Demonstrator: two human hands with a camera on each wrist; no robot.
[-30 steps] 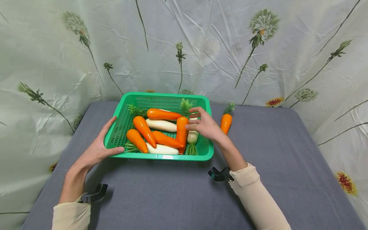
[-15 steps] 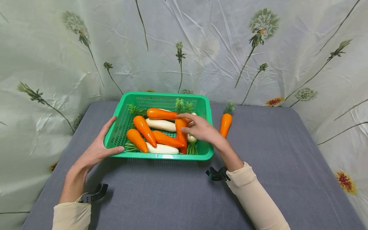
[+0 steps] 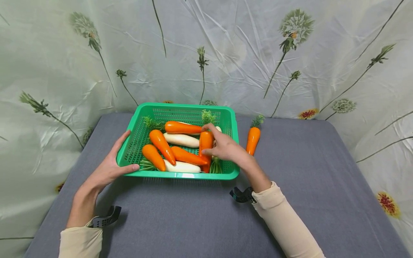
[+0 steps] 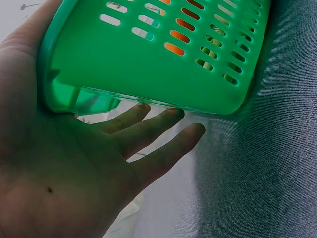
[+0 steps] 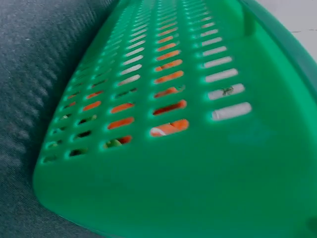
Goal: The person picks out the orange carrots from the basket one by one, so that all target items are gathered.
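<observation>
A green plastic basket [image 3: 193, 175] holds several orange carrots and white radishes. At its left end my left hand [image 3: 111, 166] grips the rim, thumb over the front corner; in the left wrist view its fingers [image 4: 163, 148] reach along the outside wall. My right hand [image 3: 226, 145] is inside the right end and holds an upright-lying carrot [image 3: 206, 143] between thumb and fingers. Beneath that hand a radish's green stems [image 3: 215, 166] show, the rest mostly hidden. The right wrist view shows the basket's slotted wall [image 5: 198, 183], not the hand.
One carrot [image 3: 253, 138] with a leafy top lies on the grey tablecloth [image 3: 300, 161], right of the basket. Left of the held carrot lie other carrots [image 3: 162, 147] and white radishes [image 3: 181, 140]. A flower-print curtain [image 3: 242, 53] hangs behind the table.
My right hand has moved slightly left and down, its fingers closing about the carrot, whose thick end has shifted a little. The left hand and basket stay in place.
</observation>
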